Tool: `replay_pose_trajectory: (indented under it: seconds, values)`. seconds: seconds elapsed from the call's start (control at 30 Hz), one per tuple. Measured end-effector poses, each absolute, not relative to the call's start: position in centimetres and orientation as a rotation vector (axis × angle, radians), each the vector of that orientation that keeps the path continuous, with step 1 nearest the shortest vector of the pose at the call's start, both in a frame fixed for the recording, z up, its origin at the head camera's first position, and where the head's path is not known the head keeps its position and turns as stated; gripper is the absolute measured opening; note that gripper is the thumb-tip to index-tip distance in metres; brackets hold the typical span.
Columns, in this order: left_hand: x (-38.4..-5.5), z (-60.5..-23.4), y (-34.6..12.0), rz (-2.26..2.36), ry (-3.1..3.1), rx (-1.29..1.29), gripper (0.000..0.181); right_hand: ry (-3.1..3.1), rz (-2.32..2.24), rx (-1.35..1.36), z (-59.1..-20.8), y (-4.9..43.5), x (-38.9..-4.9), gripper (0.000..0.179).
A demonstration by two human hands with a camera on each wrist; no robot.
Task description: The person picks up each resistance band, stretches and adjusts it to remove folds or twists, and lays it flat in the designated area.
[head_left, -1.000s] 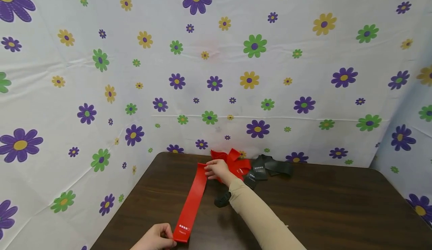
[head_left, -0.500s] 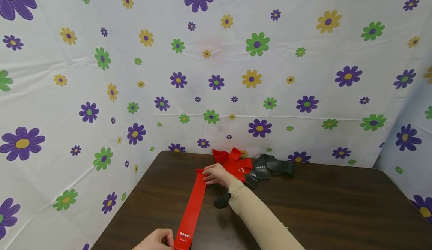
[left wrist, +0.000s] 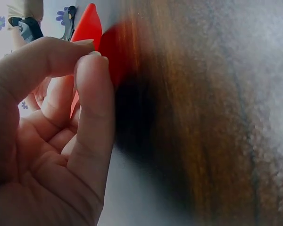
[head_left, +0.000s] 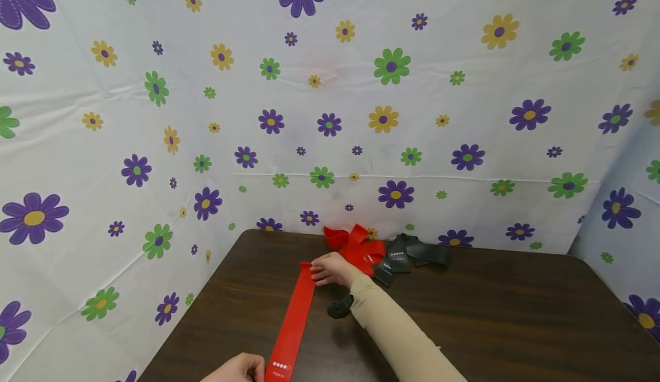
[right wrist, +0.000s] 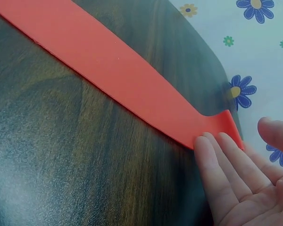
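A flat red resistance band (head_left: 293, 329) with white dots and the word "Heavy" stretches along the table toward me. Its near end is pinched by my left hand (head_left: 236, 367) at the bottom edge of the head view. In the left wrist view, the thumb and forefinger (left wrist: 92, 84) meet at the tips beside the red band (left wrist: 88, 26). At the far end, straight fingers of my right hand (head_left: 332, 268) touch the band. The right wrist view shows that hand (right wrist: 247, 183) with its thumb apart, its fingertips against the upturned end of the band (right wrist: 132, 84).
More red bands (head_left: 361, 250) lie in a loose heap at the back of the table. Beside them are black bands (head_left: 407, 256). A flowered cloth (head_left: 361, 95) hangs behind the dark wooden table (head_left: 490, 313).
Both hands and the red band have shifted slightly toward me. The band's near end has slid to the bottom edge of the head view.
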State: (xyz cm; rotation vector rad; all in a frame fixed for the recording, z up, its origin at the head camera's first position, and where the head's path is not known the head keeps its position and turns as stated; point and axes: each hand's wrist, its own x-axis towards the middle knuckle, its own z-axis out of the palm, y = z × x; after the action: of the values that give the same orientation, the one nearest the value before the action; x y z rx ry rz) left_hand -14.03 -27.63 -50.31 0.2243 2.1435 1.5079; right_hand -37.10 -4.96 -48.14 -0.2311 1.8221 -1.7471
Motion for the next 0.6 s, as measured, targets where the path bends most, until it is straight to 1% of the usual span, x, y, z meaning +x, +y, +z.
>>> replay_pose_trajectory:
  seconds: [0.17,0.37,0.6]
  values:
    - [-14.00,-50.22,-27.42,1.436,2.216,0.220,0.017,1.809,-1.743,-0.218,-48.42,-4.85,-37.14,0.039]
    - [-14.33,-50.26,-27.34,1.196,2.361,0.319,0.021,1.767,-1.758,-0.210,-48.64,-4.96,-37.13,0.044]
    - [-14.29,-50.11,-26.94,1.119,2.437,0.376,0.020,1.737,-1.789,-0.209,-48.39,-4.89,-36.63,0.051]
